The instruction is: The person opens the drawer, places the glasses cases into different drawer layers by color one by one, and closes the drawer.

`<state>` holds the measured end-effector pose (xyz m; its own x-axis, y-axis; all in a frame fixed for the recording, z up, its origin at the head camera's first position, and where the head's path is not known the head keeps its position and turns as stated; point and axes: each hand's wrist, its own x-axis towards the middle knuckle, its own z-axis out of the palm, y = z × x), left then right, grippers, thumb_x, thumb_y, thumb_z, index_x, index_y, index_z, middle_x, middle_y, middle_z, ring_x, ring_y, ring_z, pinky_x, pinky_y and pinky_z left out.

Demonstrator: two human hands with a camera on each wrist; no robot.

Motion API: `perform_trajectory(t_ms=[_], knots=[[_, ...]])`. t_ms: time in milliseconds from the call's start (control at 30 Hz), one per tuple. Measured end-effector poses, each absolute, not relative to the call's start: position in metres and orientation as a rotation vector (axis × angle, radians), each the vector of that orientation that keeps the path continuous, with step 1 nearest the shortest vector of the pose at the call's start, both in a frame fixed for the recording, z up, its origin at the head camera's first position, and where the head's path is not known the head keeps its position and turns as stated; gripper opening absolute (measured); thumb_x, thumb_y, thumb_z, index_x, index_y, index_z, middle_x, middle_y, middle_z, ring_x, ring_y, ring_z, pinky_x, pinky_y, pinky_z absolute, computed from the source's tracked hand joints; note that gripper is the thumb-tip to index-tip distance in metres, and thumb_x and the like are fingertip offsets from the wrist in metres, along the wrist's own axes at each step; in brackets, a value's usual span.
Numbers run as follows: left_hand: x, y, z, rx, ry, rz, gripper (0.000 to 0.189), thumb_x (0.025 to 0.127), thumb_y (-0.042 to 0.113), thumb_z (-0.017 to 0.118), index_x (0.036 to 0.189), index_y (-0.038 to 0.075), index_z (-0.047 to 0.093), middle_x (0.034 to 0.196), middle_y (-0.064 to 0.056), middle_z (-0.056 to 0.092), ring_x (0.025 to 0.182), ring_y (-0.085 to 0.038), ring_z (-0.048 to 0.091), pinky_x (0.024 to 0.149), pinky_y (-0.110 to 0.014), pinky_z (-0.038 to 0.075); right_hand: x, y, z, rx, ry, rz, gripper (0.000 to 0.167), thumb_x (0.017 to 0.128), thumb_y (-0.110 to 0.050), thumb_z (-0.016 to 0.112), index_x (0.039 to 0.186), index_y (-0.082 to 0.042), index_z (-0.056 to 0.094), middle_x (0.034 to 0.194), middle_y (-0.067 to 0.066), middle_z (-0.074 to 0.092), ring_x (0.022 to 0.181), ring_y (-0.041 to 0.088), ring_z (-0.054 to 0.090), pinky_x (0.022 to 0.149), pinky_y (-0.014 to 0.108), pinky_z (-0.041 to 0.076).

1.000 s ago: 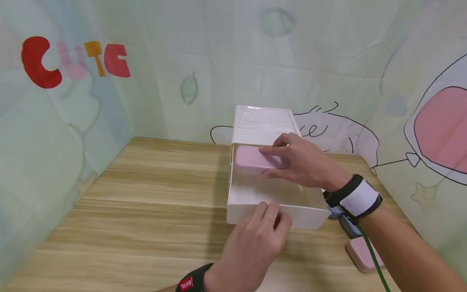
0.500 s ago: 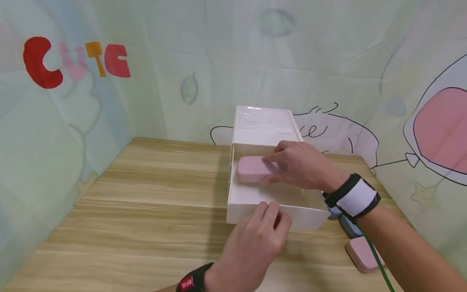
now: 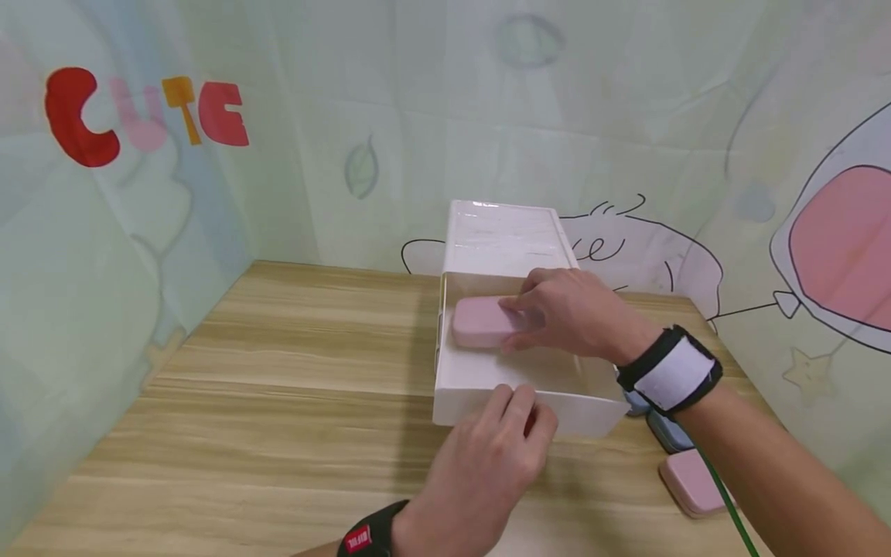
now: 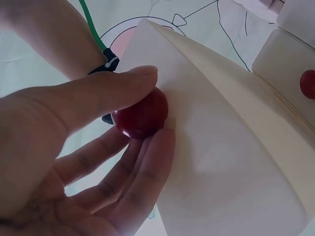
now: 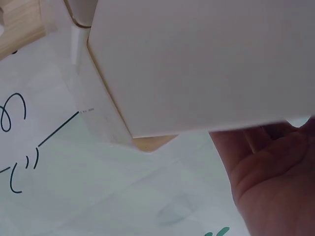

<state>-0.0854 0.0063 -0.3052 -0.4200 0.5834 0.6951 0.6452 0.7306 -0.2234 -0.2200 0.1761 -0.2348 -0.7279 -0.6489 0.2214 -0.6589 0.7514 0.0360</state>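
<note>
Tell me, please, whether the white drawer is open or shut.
Open: the white drawer stands out from the cabinet, its inside showing in the head view. The left hand pinches its red knob.

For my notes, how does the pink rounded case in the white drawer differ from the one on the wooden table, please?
The right hand grips the pink rounded case in the white drawer; the pink rounded case on the table is unheld. A green cable overlaps the table case, not the drawer case. Both have rounded corners.
</note>
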Motion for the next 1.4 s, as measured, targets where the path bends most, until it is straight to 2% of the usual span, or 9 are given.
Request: perform_trajectory(t_ms=[367,533,767,1100,1233,1400], knots=[[-0.085,0.007,-0.305,-0.935,-2.149,-0.097,0.021,0.079,0.003,0.072,0.098,0.011,0.066,0.090,0.000,0.056,0.079,-0.012,0.052,0.060,-0.019,0.047,-0.224,0.172,-0.234,1.037,-2.764,0.064,0.063,0.069,-0.049,0.091,0.119,-0.013,0.077,0.093,0.003,0.077,0.068,0.012,0.058,0.061,0.026,0.047],[-0.084,0.008,-0.305,-0.944,-2.153,-0.088,0.020,0.079,0.004,0.072,0.097,0.011,0.066,0.090,0.001,0.056,0.079,-0.011,0.053,0.057,-0.018,0.045,-0.227,0.172,-0.234,1.057,-2.788,0.062,0.062,0.069,-0.047,0.092,0.119,-0.012,0.077,0.082,-0.001,0.072,0.067,0.011,0.055,0.061,0.026,0.045],[-0.084,0.008,-0.305,-0.926,-2.133,-0.083,0.019,0.079,0.003,0.072,0.096,0.011,0.066,0.089,0.001,0.056,0.078,-0.012,0.052,0.056,-0.017,0.044,-0.232,0.169,-0.233,1.074,-2.809,0.058,0.044,0.072,-0.047,0.091,0.100,-0.016,0.077,0.070,-0.004,0.062,0.064,0.012,0.053,0.061,0.027,0.042],[-0.084,0.007,-0.306,-0.927,-2.134,-0.120,0.019,0.079,0.001,0.074,0.094,0.010,0.066,0.088,-0.002,0.055,0.076,-0.013,0.052,0.057,-0.019,0.046,-0.238,0.167,-0.235,1.104,-2.826,0.105,0.044,0.072,-0.043,0.092,0.102,-0.016,0.075,0.078,-0.003,0.063,0.070,0.014,0.053,0.065,0.029,0.042],[-0.084,0.007,-0.306,-0.927,-2.134,-0.122,0.019,0.079,0.001,0.073,0.094,0.009,0.066,0.088,-0.002,0.055,0.076,-0.013,0.052,0.055,-0.019,0.045,-0.238,0.167,-0.234,1.136,-2.821,0.094,0.039,0.073,-0.040,0.092,0.099,-0.015,0.075,0.079,-0.003,0.065,0.070,0.013,0.054,0.066,0.029,0.043],[-0.084,0.007,-0.305,-0.929,-2.137,-0.113,0.020,0.079,0.001,0.073,0.095,0.010,0.066,0.088,0.000,0.054,0.077,-0.012,0.052,0.056,-0.018,0.045,-0.237,0.166,-0.234,1.155,-2.840,0.076,0.036,0.076,-0.033,0.091,0.102,-0.014,0.076,0.081,-0.003,0.067,0.071,0.013,0.056,0.067,0.028,0.046]])
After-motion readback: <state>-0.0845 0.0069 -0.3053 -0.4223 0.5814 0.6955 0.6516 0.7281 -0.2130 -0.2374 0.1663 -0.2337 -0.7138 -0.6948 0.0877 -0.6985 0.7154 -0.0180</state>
